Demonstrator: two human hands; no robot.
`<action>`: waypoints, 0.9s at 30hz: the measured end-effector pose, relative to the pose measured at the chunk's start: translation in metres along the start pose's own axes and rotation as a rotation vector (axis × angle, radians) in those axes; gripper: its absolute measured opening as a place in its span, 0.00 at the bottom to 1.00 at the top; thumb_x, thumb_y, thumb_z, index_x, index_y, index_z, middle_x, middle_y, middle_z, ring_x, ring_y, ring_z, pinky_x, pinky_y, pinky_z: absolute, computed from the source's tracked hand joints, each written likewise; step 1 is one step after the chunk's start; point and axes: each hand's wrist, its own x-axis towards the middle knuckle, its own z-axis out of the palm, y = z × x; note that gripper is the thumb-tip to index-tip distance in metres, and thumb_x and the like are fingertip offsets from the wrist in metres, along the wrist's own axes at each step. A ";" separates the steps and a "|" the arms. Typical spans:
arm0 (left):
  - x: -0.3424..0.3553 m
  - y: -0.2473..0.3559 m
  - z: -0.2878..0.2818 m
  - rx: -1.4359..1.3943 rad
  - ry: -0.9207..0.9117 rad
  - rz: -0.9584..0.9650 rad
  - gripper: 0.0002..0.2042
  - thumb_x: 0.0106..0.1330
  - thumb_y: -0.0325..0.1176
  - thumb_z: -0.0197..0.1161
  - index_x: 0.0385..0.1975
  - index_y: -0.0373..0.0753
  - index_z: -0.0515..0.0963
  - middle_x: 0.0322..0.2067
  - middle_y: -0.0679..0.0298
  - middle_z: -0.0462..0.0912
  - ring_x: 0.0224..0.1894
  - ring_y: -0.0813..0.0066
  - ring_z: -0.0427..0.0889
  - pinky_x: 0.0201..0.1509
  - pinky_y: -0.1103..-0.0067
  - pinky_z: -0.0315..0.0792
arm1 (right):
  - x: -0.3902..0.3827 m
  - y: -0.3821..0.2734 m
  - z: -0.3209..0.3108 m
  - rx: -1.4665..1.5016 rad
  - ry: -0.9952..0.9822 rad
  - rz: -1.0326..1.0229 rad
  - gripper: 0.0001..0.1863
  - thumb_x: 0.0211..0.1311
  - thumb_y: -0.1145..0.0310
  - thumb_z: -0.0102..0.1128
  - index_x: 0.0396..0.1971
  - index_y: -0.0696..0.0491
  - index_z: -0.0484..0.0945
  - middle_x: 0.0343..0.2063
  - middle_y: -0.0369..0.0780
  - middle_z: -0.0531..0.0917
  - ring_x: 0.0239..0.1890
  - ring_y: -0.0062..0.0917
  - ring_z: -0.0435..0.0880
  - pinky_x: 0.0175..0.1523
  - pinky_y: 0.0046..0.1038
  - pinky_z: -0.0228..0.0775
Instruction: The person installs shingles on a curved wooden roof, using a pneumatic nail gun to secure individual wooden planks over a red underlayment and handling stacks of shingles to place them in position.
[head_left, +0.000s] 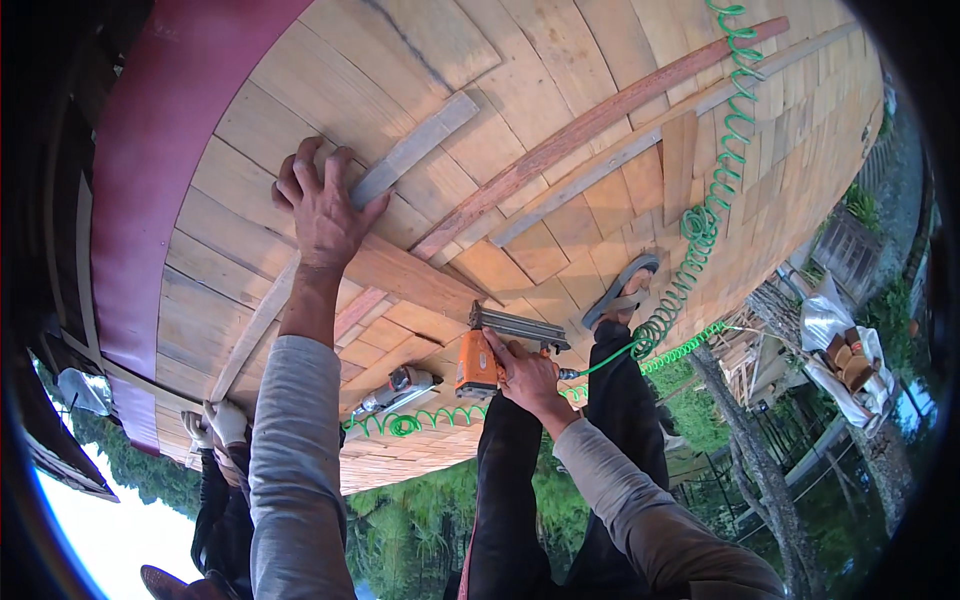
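My left hand (325, 210) bears down on the wooden shingles (300, 100) with its fingers bent. A narrow grey wooden strip (420, 145) runs under its palm, between the thumb and the fingers. My right hand (528, 380) is wrapped around the grip of an orange nail gun (481, 365). The gun's dark magazine points right, and a green coiled air hose (655, 335) joins it at the handle. A wide brown board (415, 275) lies between my two hands. Part of the strip is hidden by my left forearm.
A second nail gun (400, 388) lies on the shingles. Reddish battens (600, 115) cross the curved roof. A co-worker's white-gloved hands (225, 420) touch a wooden strip at lower left. My sandalled foot (622, 290) rests on the shingles. Maroon edging (150, 190) borders the left side.
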 end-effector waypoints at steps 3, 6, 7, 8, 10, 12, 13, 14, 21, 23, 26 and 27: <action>0.002 0.001 -0.003 -0.013 -0.006 0.004 0.35 0.46 0.52 0.79 0.56 0.53 0.72 0.66 0.57 0.60 0.67 0.47 0.57 0.68 0.51 0.52 | 0.001 -0.002 -0.008 0.069 0.061 0.009 0.51 0.52 0.65 0.71 0.76 0.32 0.55 0.43 0.41 0.75 0.32 0.39 0.85 0.37 0.42 0.81; 0.005 0.000 -0.003 -0.023 -0.017 0.011 0.36 0.46 0.52 0.79 0.56 0.52 0.72 0.66 0.58 0.59 0.67 0.48 0.55 0.68 0.50 0.52 | 0.001 -0.002 -0.010 0.100 0.062 0.035 0.50 0.51 0.67 0.71 0.75 0.33 0.57 0.46 0.42 0.73 0.32 0.40 0.85 0.37 0.43 0.81; 0.004 0.000 -0.004 -0.030 -0.025 0.009 0.35 0.47 0.52 0.79 0.56 0.52 0.72 0.66 0.58 0.59 0.67 0.47 0.55 0.68 0.50 0.51 | 0.000 -0.002 -0.010 0.100 0.057 0.046 0.50 0.51 0.68 0.71 0.75 0.33 0.58 0.46 0.43 0.72 0.31 0.40 0.85 0.37 0.43 0.81; 0.004 0.000 -0.006 -0.035 -0.034 0.007 0.35 0.47 0.52 0.79 0.56 0.51 0.72 0.66 0.57 0.59 0.67 0.47 0.55 0.68 0.50 0.51 | 0.000 -0.004 -0.009 0.097 0.071 0.055 0.49 0.51 0.68 0.71 0.75 0.33 0.58 0.46 0.42 0.72 0.31 0.40 0.85 0.36 0.43 0.81; 0.004 0.002 -0.006 -0.035 -0.037 -0.007 0.35 0.46 0.50 0.80 0.55 0.52 0.72 0.66 0.56 0.59 0.67 0.47 0.55 0.68 0.51 0.51 | -0.001 -0.006 -0.005 0.091 0.098 0.075 0.49 0.51 0.69 0.72 0.74 0.34 0.60 0.47 0.42 0.72 0.31 0.40 0.85 0.36 0.42 0.81; 0.004 0.002 -0.005 -0.035 -0.038 -0.008 0.35 0.45 0.50 0.81 0.55 0.52 0.73 0.66 0.56 0.59 0.68 0.46 0.55 0.69 0.52 0.51 | 0.000 -0.009 -0.006 0.079 0.114 0.062 0.48 0.51 0.68 0.71 0.74 0.34 0.61 0.47 0.41 0.72 0.30 0.39 0.84 0.35 0.41 0.81; 0.005 0.001 -0.005 -0.036 -0.035 -0.002 0.35 0.45 0.50 0.81 0.55 0.52 0.73 0.66 0.55 0.59 0.67 0.46 0.55 0.69 0.52 0.51 | 0.000 -0.010 -0.007 0.073 0.122 0.057 0.47 0.51 0.68 0.71 0.74 0.34 0.61 0.48 0.41 0.72 0.30 0.39 0.84 0.35 0.41 0.81; 0.005 0.001 -0.005 -0.038 -0.032 0.003 0.35 0.45 0.50 0.81 0.55 0.51 0.73 0.66 0.55 0.59 0.67 0.46 0.56 0.69 0.52 0.51 | 0.000 -0.009 -0.007 0.067 0.127 0.054 0.47 0.51 0.67 0.72 0.74 0.34 0.61 0.48 0.41 0.72 0.30 0.38 0.84 0.34 0.41 0.81; 0.010 -0.004 -0.010 -0.063 -0.030 0.058 0.35 0.45 0.52 0.80 0.54 0.49 0.74 0.64 0.53 0.61 0.66 0.46 0.58 0.68 0.53 0.54 | -0.001 -0.011 -0.009 0.128 0.175 0.030 0.45 0.54 0.68 0.70 0.73 0.35 0.62 0.49 0.39 0.72 0.28 0.36 0.85 0.31 0.38 0.82; 0.012 0.001 -0.012 -0.016 -0.101 -0.008 0.37 0.44 0.54 0.81 0.54 0.49 0.74 0.64 0.54 0.62 0.65 0.46 0.59 0.68 0.54 0.54 | -0.001 -0.012 -0.008 0.142 0.193 0.015 0.44 0.56 0.68 0.69 0.73 0.35 0.62 0.50 0.39 0.73 0.27 0.36 0.86 0.31 0.38 0.82; 0.018 0.009 -0.017 0.054 -0.154 0.041 0.41 0.41 0.64 0.78 0.53 0.46 0.74 0.64 0.52 0.62 0.66 0.48 0.61 0.68 0.53 0.54 | 0.000 -0.012 -0.009 0.143 0.185 0.014 0.43 0.55 0.67 0.69 0.73 0.36 0.62 0.51 0.39 0.73 0.28 0.36 0.86 0.31 0.37 0.82; 0.022 0.012 -0.016 0.043 -0.132 0.051 0.41 0.43 0.64 0.76 0.55 0.47 0.74 0.66 0.52 0.60 0.67 0.48 0.60 0.68 0.50 0.53 | 0.000 -0.012 -0.010 0.144 0.163 0.028 0.44 0.55 0.68 0.70 0.73 0.36 0.62 0.51 0.39 0.73 0.28 0.35 0.86 0.31 0.37 0.82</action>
